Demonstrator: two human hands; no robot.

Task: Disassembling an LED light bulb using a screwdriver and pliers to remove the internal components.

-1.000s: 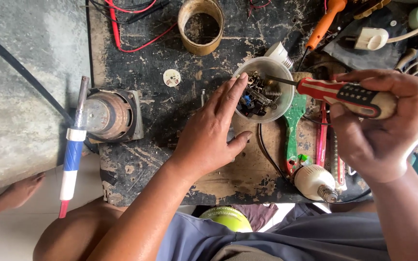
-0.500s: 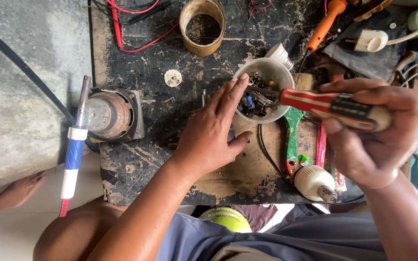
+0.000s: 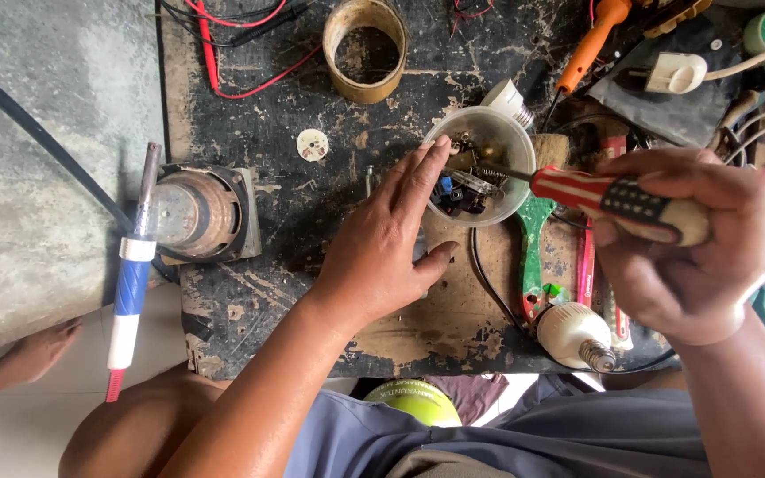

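Now: right hand (image 3: 683,257) closed around red-handled screwdriver (image 3: 617,199), tip inside plastic cup (image 3: 480,168). Left hand (image 3: 391,248) open, fingertips on cup's left rim, gripping nothing. Best brace cup, probe gently among small parts.

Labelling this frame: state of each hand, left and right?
Left hand: open, fingertips on rim of small plastic cup.
Right hand: closed around red-handled screwdriver, tip in cup.

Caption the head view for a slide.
Left hand steadies a plastic cup of small parts while right hand pokes a red-handled screwdriver into it.
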